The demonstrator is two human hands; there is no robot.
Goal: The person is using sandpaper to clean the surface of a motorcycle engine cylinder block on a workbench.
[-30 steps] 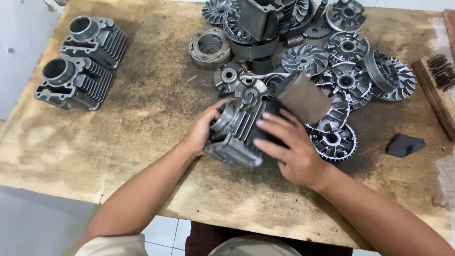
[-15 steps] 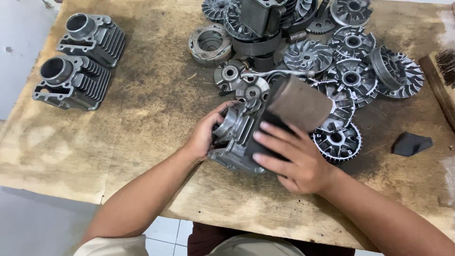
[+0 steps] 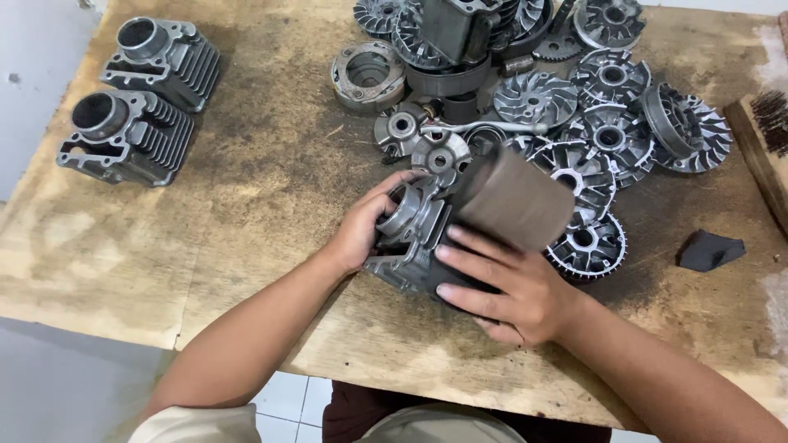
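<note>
while the left hand (image 3: 361,234) grips the round end of a grey finned metal cylinder block (image 3: 414,242), the right hand (image 3: 509,287) lies over its near side with fingers spread and closed on a folded piece of brown sandpaper (image 3: 513,197), which is pressed on the top of the block. the block rests near the front edge of the stained wooden desk (image 3: 271,180), between both hands. just behind it is a pile of round finned metal discs (image 3: 591,123). two more cylinder blocks (image 3: 139,98) stand well apart at the far left corner. a small dark pad (image 3: 710,248) lies to the right, and a brush (image 3: 767,139) is at the right edge.
</note>
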